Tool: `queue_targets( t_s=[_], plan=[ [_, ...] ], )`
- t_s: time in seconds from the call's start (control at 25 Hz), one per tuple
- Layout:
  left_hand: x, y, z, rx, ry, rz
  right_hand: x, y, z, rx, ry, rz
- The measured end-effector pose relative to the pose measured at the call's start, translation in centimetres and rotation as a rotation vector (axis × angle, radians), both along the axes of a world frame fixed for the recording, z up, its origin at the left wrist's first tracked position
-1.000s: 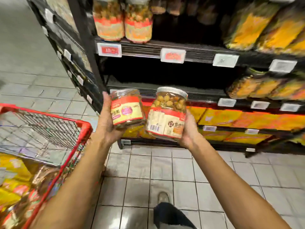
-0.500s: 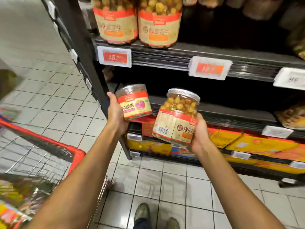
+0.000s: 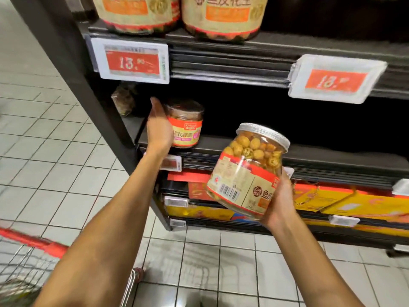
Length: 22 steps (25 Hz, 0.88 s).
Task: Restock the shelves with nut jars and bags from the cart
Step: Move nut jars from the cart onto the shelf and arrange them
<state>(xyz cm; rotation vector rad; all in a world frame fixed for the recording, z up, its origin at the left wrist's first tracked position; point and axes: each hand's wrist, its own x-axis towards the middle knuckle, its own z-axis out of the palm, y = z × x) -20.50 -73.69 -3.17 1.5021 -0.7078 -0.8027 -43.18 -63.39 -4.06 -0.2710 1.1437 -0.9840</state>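
My left hand (image 3: 158,127) holds a small nut jar (image 3: 186,127) with an orange-red label at the front edge of the dark middle shelf (image 3: 309,151); the jar's base sits on or just above the shelf, I cannot tell which. My right hand (image 3: 280,200) grips a larger jar (image 3: 245,171) of round coated peanuts with a silver lid, tilted left, in front of the shelf edge and lower than the small jar. The red cart (image 3: 33,242) is at the lower left.
Two big jars (image 3: 221,16) stand on the upper shelf above red price tags (image 3: 132,60). A clear bag (image 3: 124,103) lies at the back left of the middle shelf. Yellow and red boxes (image 3: 321,200) fill the lower shelves. The black shelf upright (image 3: 73,69) runs left of my left hand.
I have stepped closer to the shelves. My left hand moved the small jar forward onto the middle shelf edge. My right hand tilted the large jar left and kept it low.
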Motion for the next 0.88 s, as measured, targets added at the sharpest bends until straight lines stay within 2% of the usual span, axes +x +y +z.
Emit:
queue_targets(
  t_s=[0.12,0.24,0.36,0.44,0.6,0.88],
  plan=[
    [1.1,-0.3,-1.1,-0.004,0.042,-0.023,-0.1,-0.2,-0.4,-0.003,-0.001,0.008],
    [1.9,0.2,-1.5,0.048,-0.016,-0.011,0.1,-0.3,-0.1,-0.03,0.01,0.011],
    [2.1,0.7,-0.5,0.076,0.114,-0.026,0.3,-0.7,0.3,-0.045,0.013,0.034],
    [1.7,0.9,0.3,0.054,0.064,-0.105,0.4,-0.8,0.7,-0.065,0.016,0.038],
    [1.5,1.0,0.3,0.007,0.005,-0.075,0.2,-0.8,0.3,-0.073,0.002,0.051],
    [2.2,2.6,1.3,0.156,-0.077,-0.095,0.4,-0.5,0.9,-0.07,0.009,0.113]
  ],
)
